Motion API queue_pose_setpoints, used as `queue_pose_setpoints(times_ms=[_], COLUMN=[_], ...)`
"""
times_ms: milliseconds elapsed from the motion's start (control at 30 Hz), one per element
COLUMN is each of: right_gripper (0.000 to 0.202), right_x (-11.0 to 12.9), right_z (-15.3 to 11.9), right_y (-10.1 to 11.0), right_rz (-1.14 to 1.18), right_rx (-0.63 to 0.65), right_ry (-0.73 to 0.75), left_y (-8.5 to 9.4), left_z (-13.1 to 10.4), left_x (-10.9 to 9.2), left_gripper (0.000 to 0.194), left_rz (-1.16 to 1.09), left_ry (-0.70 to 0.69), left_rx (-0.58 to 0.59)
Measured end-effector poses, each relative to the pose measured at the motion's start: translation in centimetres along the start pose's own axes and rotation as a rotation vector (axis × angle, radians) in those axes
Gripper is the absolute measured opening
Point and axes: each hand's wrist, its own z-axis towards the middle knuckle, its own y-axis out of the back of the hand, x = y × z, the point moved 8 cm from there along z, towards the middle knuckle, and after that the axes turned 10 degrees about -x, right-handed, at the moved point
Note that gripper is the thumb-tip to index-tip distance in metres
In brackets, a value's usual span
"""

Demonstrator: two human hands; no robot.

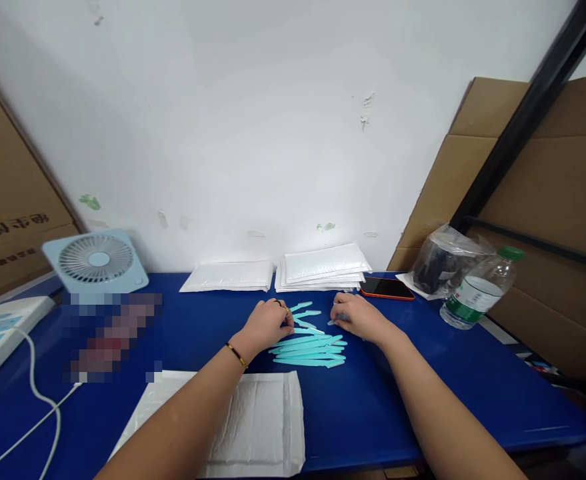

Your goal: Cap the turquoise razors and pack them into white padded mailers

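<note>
My left hand (pixel 269 325) is closed, its thumb and fingers pinched on the end of a turquoise eyebrow razor (pixel 309 331) that points right. To the right, my right hand (pixel 355 315) has its fingers curled together around a small translucent piece (pixel 331 323), which is mostly covered. Between the hands and a little farther back lie a few loose turquoise razors (pixel 307 313). Closer to me is a pile of several more razors (pixel 310 350), laid roughly side by side. A white padded envelope (pixel 257 423) lies flat under my left forearm.
Two stacks of white padded mailers, a left stack (pixel 227 275) and a right stack (pixel 323 265), stand against the wall. A phone (pixel 387 289), a water bottle (pixel 477 293) and a bagged dark item (pixel 437 263) are right. A blue fan (pixel 100 263), power strip (pixel 7 333) and cable (pixel 33 360) are left.
</note>
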Motion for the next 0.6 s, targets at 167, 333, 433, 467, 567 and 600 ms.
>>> queue_pose_setpoints(times_ms=[167,333,433,467,567,600], right_gripper=[0.018,0.022,0.011,0.012,0.02,0.022], right_x=[0.7,-0.6,-3.0,-3.5,-3.9,-3.8], right_z=[0.3,0.3,-0.3,-0.6,-0.9,-0.9], right_y=[-0.5,0.4,1.5,1.6,1.1,0.9], right_rz=[-0.039,0.25,0.715,0.875,1.229,1.299], right_rx=[-0.026,-0.2,-0.451,-0.515,-0.618,-0.64], right_ry=[-0.02,-0.157,-0.412,-0.484,-0.615,-0.647], left_y=[0.2,0.5,0.6,0.6,0.4,0.4], left_z=[0.2,0.3,0.5,0.6,0.6,0.6], left_x=[0.5,1.3,1.5,1.6,1.8,1.8], left_gripper=[0.01,0.016,0.017,0.018,0.019,0.019], left_rz=[-0.133,-0.425,-0.553,-0.58,-0.62,-0.627], left_ry=[0.066,0.176,0.178,0.181,0.197,0.199], left_rx=[-0.055,-0.12,-0.18,-0.192,-0.194,-0.19])
